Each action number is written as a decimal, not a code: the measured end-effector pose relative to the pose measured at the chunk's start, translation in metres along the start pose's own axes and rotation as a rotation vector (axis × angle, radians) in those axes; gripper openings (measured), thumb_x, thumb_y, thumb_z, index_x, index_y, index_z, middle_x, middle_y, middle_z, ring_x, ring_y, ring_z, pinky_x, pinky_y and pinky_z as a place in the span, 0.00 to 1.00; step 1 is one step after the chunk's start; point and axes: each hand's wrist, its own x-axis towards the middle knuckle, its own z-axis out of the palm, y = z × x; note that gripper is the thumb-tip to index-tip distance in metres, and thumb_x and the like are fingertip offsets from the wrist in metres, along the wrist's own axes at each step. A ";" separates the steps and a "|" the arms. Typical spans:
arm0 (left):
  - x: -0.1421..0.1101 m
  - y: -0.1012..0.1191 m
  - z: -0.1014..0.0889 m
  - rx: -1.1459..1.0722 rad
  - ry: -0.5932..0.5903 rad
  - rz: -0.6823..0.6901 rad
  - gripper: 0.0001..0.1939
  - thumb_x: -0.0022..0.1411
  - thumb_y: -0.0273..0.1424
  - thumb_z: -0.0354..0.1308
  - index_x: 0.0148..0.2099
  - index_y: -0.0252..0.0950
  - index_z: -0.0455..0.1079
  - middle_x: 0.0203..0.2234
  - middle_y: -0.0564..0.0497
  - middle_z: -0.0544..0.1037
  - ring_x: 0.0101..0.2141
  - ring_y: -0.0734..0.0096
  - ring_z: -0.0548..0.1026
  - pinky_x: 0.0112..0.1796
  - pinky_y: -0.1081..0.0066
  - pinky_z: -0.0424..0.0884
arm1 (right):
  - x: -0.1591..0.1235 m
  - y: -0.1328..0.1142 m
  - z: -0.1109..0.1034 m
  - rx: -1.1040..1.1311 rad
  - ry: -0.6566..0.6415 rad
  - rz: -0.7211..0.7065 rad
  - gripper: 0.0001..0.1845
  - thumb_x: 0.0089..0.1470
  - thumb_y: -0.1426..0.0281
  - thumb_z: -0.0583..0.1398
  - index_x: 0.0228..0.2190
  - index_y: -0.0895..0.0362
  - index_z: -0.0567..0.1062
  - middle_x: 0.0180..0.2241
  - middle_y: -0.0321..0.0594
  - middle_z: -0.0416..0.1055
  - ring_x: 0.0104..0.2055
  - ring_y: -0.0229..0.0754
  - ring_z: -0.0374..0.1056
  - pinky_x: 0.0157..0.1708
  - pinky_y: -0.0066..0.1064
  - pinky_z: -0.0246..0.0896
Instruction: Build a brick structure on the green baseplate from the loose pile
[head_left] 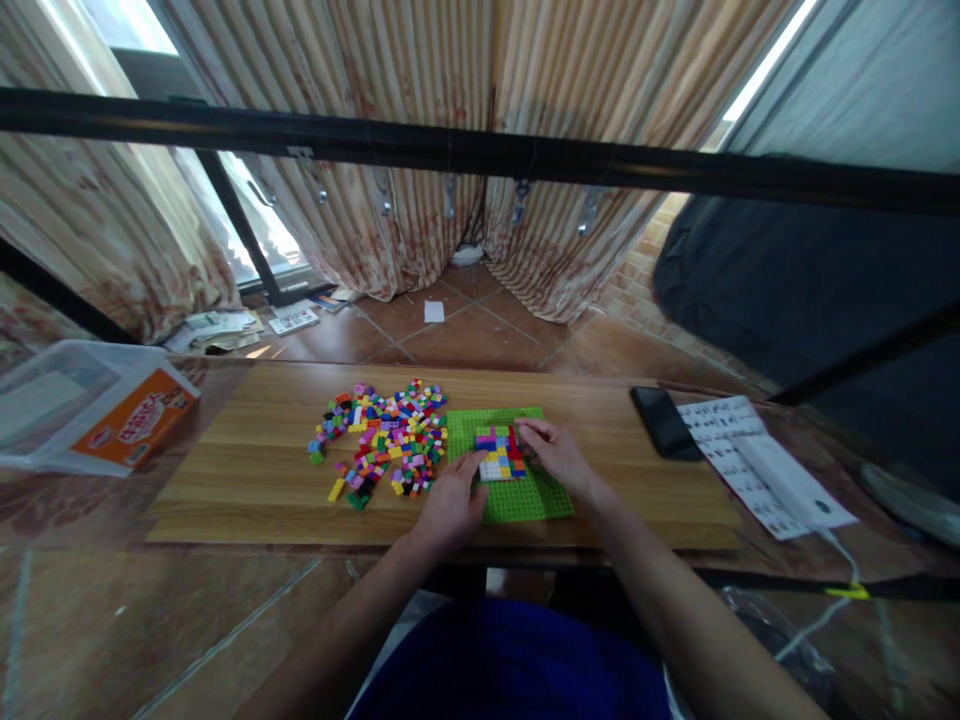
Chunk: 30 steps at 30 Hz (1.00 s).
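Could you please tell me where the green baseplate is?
In the head view, the green baseplate lies on the wooden board, just right of the loose bricks.

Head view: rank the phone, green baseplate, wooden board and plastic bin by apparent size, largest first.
1. Wooden board
2. Plastic bin, cut off at left
3. Green baseplate, partly covered
4. Phone

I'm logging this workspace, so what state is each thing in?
Left hand: at the build's left edge
Right hand: at its right edge
Brick build: low, covering part of the baseplate
Green baseplate: lying flat
Loose bricks: scattered
Phone: lying flat, screen dark
Curtains: hanging, gap at left
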 end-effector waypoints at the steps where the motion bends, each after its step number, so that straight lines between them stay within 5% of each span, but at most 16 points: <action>1: 0.001 0.001 0.001 -0.002 -0.008 -0.002 0.26 0.57 0.24 0.52 0.59 0.35 0.63 0.52 0.40 0.72 0.51 0.60 0.72 0.53 0.56 0.69 | -0.002 0.001 -0.002 0.007 0.039 0.003 0.25 0.48 0.52 0.60 0.42 0.55 0.77 0.26 0.36 0.74 0.25 0.37 0.68 0.21 0.26 0.62; 5: 0.009 0.007 0.006 -0.008 -0.058 0.025 0.26 0.57 0.24 0.52 0.59 0.33 0.63 0.54 0.39 0.71 0.52 0.59 0.72 0.54 0.56 0.68 | -0.006 0.006 -0.010 -0.019 0.142 0.000 0.28 0.48 0.49 0.59 0.42 0.57 0.76 0.28 0.38 0.74 0.27 0.39 0.69 0.21 0.27 0.63; 13: 0.021 0.012 0.012 -0.054 -0.080 0.078 0.24 0.57 0.23 0.53 0.57 0.35 0.64 0.52 0.41 0.72 0.50 0.61 0.72 0.53 0.58 0.68 | -0.015 0.020 -0.014 -0.023 0.087 -0.117 0.26 0.46 0.57 0.64 0.46 0.57 0.75 0.32 0.38 0.74 0.31 0.39 0.70 0.32 0.30 0.69; 22: 0.020 0.008 0.013 -0.078 -0.074 0.083 0.26 0.56 0.22 0.53 0.58 0.36 0.64 0.53 0.42 0.72 0.49 0.63 0.73 0.52 0.60 0.70 | -0.012 0.021 -0.014 -0.090 0.116 -0.097 0.26 0.46 0.59 0.64 0.46 0.57 0.76 0.31 0.40 0.76 0.30 0.40 0.71 0.31 0.32 0.69; 26: 0.010 0.012 -0.003 -0.136 0.000 0.101 0.23 0.58 0.24 0.52 0.57 0.38 0.65 0.52 0.44 0.72 0.42 0.68 0.76 0.48 0.63 0.72 | -0.015 0.022 -0.014 -0.058 0.097 -0.082 0.27 0.46 0.58 0.64 0.47 0.57 0.76 0.31 0.41 0.77 0.31 0.41 0.72 0.32 0.33 0.69; 30: -0.008 -0.007 -0.050 -0.112 0.199 0.037 0.18 0.62 0.30 0.51 0.53 0.37 0.69 0.49 0.44 0.75 0.41 0.68 0.76 0.46 0.64 0.73 | -0.018 0.021 -0.015 -0.037 0.097 -0.045 0.29 0.45 0.55 0.65 0.47 0.57 0.75 0.33 0.42 0.77 0.33 0.43 0.73 0.32 0.33 0.69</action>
